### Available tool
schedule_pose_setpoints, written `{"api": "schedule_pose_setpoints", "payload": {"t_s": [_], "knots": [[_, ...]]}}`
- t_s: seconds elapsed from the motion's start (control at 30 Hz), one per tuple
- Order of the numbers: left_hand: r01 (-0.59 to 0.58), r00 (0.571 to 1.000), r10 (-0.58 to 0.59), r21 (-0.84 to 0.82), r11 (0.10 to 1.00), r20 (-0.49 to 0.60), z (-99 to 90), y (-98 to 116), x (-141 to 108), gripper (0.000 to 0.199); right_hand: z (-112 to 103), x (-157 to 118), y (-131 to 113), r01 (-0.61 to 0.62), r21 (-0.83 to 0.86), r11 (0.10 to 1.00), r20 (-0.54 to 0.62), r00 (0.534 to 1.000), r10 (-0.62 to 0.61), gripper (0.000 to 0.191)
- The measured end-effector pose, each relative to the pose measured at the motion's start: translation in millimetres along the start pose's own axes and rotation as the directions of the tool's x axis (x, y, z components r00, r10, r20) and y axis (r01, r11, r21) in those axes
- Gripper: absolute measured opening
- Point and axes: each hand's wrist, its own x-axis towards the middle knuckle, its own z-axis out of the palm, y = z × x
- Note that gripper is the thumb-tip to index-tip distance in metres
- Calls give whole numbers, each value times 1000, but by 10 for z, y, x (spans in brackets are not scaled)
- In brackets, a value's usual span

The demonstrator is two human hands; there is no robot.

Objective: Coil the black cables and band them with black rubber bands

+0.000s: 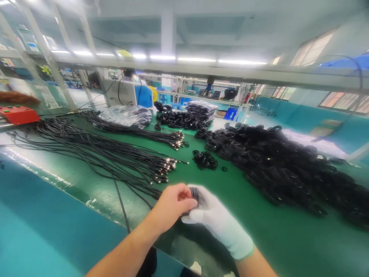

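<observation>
- Bare left hand point(170, 204) and gloved right hand point(215, 217) both grip a small black cable coil point(194, 193) over the green table point(227, 196).
- Straight cables point(112, 150) lie to their left.
- Heaped coils point(271, 157) sprawl rightward.

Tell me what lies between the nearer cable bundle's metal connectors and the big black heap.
In the head view, a small pile of black pieces sits between the metal connectors and big black heap, one loose ring beside it.

black coil point(194, 193): part-hidden by left hand point(172, 202) and right hand point(211, 215) | red box point(20, 115): cut at left edge
</observation>
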Motion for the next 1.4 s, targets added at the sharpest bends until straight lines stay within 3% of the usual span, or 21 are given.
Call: {"api": "schedule_pose_setpoints", "payload": {"t_s": [0.17,0.27,0.3,0.37,0.47,0.53,0.6,0.7,0.87,0.97,1.07,1.17,1.27,1.33,1.4], "knots": [[5,995,13,-178,984,102,6,-87,48,15,-17,-37,23,-95,74,993,41,995,92,40],[20,987,4,-149,989,159,-20,-121,92,15,-47,-39,64,-98,101,990,23,995,96,38],[19,989,-5,-89,996,150,-30,-122,100,15,-56,-36,79,-91,108,990,15,996,90,38],[-35,999,32,115,993,31,-47,-114,102,13,-66,-26,103,-96,119,988,-7,995,97,40],[-199,945,295,469,860,-141,-48,-106,83,17,-50,-16,105,-113,102,988,-10,993,115,48],[-293,896,432,592,751,-104,-34,-127,79,31,-14,-16,74,-107,71,992,7,994,107,51],[-348,867,493,619,704,-74,-20,-174,93,34,31,-25,24,-93,54,994,15,996,92,50],[-377,841,522,539,753,-140,2,-267,151,32,82,-43,-42,-109,32,993,-6,994,110,51],[-331,871,439,396,857,-222,46,-309,293,31,28,-32,8,-96,38,995,-63,993,98,50],[-286,915,378,439,852,-138,-30,-192,348,30,-54,-7,93,-101,147,984,-46,993,109,45],[-253,967,249,353,901,57,-231,-32,356,31,-103,-7,112,-131,334,933,76,991,112,37],[-218,936,176,107,970,305,-422,51,342,40,-95,-38,58,-218,424,879,244,962,121,42],[-189,883,182,-27,982,432,-476,33,331,44,-70,-63,22,-326,391,861,340,920,194,53],[-188,891,168,7,982,421,-451,11,320,40,-69,-62,39,-323,353,878,287,931,227,57],[-203,924,145,131,970,353,-412,13,302,36,-79,-48,81,-210,262,942,125,975,182,49]]}}
